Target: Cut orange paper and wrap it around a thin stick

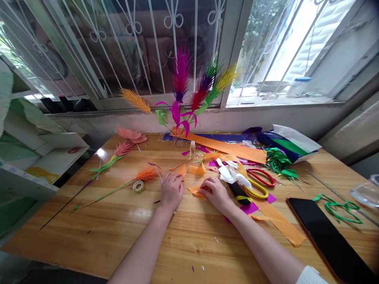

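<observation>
My left hand [172, 192] rests low over the table, fingers bent and closed on the edge of a small orange crepe paper piece [182, 171]. Between thumb and fingers, my right hand [216, 194] pinches another small orange crepe paper piece [194, 191] just above the wood. The two hands are apart. Left of my left hand lie a roll of clear tape [138, 186] and an orange bristly paper flower [147, 173] on a green stem. Beside my right hand are a black-and-yellow handled tool [239, 193], crumpled white paper [232, 174] and scissors with red and yellow handles [257, 192].
Upright colourful bristly stems [181, 75] stand at the back by the window. A small clear bottle [192, 149] is in front of them. Long orange strips [227, 148], green tinsel [276, 159] and a pink flower stem [122, 149] lie about. A black phone [328, 236] is at right.
</observation>
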Demonstrator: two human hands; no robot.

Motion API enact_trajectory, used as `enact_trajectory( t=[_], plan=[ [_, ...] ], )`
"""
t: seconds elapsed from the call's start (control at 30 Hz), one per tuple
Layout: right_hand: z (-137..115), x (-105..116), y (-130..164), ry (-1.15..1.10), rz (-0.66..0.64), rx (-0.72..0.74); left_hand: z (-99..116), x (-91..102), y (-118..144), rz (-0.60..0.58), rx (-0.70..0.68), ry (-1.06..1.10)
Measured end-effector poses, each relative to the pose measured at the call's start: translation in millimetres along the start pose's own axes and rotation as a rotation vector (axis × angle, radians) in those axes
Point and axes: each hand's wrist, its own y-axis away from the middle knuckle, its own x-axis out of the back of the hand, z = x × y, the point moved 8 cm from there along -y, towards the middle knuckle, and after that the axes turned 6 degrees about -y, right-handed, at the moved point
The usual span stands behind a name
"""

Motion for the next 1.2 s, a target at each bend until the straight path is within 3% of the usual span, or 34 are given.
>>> enact_trajectory(
  t=[0.13,0.27,0.37,0.5,0.63,0.8,0.87,0.93,1.0,1.13,1.2],
  plan=[
    [2,4,1,-0.085,0.018,-0.026,23,14.3,7,-0.051,-0.085,0.137],
    [5,3,2,-0.124,0.030,-0.034,53,18.7,18,-0.234,-0.300,0.324],
    [9,3,2,-0.153,0.051,-0.054,63,15.2,22,-0.311,-0.360,0.364],
    [9,10,4,-0.191,0.079,-0.074,56,9.8,20,-0.289,-0.326,0.327],
    [-5,21,15,-0.068,0.107,-0.059,38,9.3,17,-0.257,-0.266,0.268],
    [-31,9,26,0.136,-0.108,-0.010,21,12.1,15,-0.217,-0.207,0.239],
    [-37,23,23,0.179,-0.050,0.033,19,14.9,14,-0.176,-0.191,0.242],
    [-37,54,18,0.247,0.120,0.079,17,17.8,12,-0.131,-0.168,0.244],
    [-32,83,15,0.357,0.242,0.113,14,20.5,10,-0.081,-0.135,0.242],
    [1,96,9,0.560,0.106,0.130,11,23.3,7,0.002,-0.074,0.242],
    [21,101,7,0.631,0.162,0.069,12,23.1,6,0.020,-0.066,0.260]
  ],
)
